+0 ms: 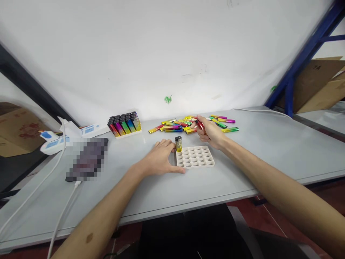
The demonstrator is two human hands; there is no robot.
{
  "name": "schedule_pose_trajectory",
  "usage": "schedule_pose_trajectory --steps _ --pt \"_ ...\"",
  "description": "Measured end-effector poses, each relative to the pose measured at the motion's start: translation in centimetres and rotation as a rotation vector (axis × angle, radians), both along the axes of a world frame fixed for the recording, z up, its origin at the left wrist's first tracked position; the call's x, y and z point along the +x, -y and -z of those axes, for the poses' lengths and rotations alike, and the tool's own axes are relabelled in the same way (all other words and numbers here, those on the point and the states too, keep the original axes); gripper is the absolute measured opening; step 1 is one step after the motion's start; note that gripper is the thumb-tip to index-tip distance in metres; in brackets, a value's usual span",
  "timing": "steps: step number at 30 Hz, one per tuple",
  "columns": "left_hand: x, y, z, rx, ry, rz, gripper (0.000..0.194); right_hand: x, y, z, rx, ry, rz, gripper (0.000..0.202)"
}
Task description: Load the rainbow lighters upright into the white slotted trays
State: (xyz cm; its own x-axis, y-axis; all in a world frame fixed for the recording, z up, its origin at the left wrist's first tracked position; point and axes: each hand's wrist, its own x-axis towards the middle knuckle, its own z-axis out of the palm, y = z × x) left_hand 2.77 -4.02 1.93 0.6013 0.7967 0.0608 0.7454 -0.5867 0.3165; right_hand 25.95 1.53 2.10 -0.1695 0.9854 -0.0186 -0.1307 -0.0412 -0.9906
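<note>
A white tray (208, 148) with rows of holes lies flat on the table. One yellow-gold lighter (178, 144) with a black top stands upright in its far left corner. My left hand (159, 158) grips the tray's left side, thumb along the near edge and fingers at the far corner beside that lighter. Beyond the tray, to the right, my right hand (208, 132) is closed around a red lighter (200, 125), mostly covered by the fingers. Just behind this hand lies a loose pile of shiny multicoloured lighters (174, 127).
At the back left stands a full tray of upright lighters (124, 124). Left of it are a power strip (88, 130), a blurred-out dark device (87, 160) and a white cable (63, 205). A white wall (172, 54) rises behind the grey table (269, 144).
</note>
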Motion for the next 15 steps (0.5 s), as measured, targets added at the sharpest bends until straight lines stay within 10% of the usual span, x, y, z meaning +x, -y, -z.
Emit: schedule_pose_trajectory --steps 8,15 --pt "-0.1 -0.1 0.2 0.007 -0.010 0.008 0.071 1.0 0.1 -1.2 -0.084 -0.331 -0.064 0.044" --pt "-0.1 0.0 0.1 0.008 -0.015 0.007 0.071 0.8 0.1 -0.6 0.014 -0.113 -0.102 0.049"
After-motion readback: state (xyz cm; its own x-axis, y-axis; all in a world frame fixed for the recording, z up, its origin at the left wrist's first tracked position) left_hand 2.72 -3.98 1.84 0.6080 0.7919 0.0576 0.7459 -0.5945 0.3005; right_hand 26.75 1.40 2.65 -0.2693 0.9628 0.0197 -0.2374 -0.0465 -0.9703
